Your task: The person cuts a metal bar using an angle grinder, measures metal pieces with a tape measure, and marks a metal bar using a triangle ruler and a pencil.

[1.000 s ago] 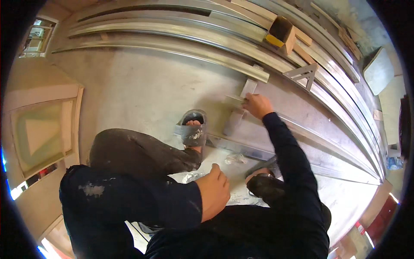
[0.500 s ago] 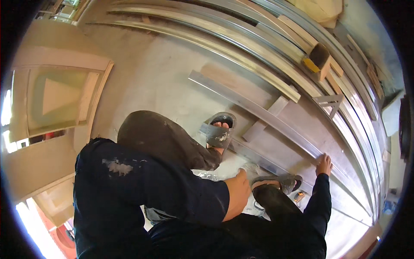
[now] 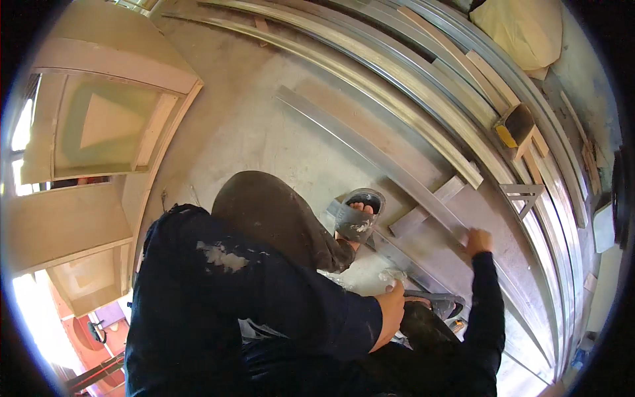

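Note:
My right hand point(image 3: 479, 242) is closed over the edge of a long grey metal profile point(image 3: 387, 162), slightly smeared by motion. The profile slants from the upper left toward the lower right, passing over a short flat crosspiece point(image 3: 411, 221) on the floor. In front of my body, my left hand point(image 3: 391, 316) is curled with its thumb up, beside my slippered foot. Its fingers turn away from view, so whatever they may hold is hidden. A second metal length point(image 3: 407, 264) runs between my grey slipper point(image 3: 357, 215) and the other slipper point(image 3: 446, 304).
Long metal profiles point(image 3: 370, 79) lie bundled along the far and right side. Upon them are a wood block with a yellow-and-black face point(image 3: 514, 129) and a triangular metal square point(image 3: 524, 195). A wooden cabinet frame point(image 3: 109, 86) stands left. A tan sack point(image 3: 519, 33) sits far right.
The long profile has slid away and to the left over the floor, my right hand moving along with it. My view has shifted a little. The left hand stays curled near my foot.

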